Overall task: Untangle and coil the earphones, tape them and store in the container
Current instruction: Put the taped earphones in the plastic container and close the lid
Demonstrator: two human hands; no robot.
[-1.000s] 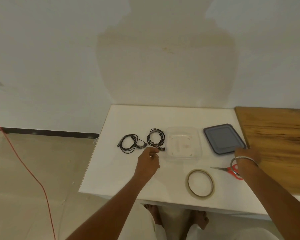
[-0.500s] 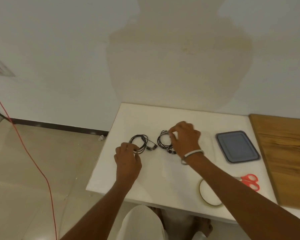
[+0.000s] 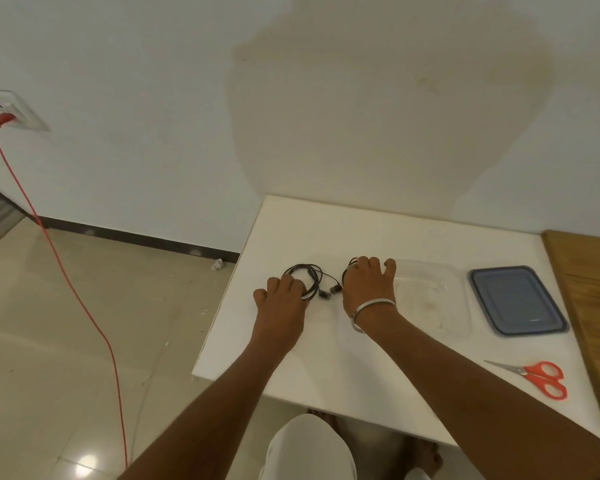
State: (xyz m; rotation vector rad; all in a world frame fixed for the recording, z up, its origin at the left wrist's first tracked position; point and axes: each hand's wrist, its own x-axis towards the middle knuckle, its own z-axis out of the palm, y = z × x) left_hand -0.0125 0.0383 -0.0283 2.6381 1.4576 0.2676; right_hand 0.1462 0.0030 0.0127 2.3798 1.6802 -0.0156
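under both hands (image 3: 367, 289), black earphones (image 3: 309, 280) lie in loose coils.

No legible text, label, brand, number or sign to be found, nothing printed on the grey lid (image 3: 518, 300), none on the red-handled scissors (image 3: 537, 377), none on the white table (image 3: 329, 372)

Two black coiled earphones (image 3: 309, 277) side by side, left of clear container (image 3: 430, 299)
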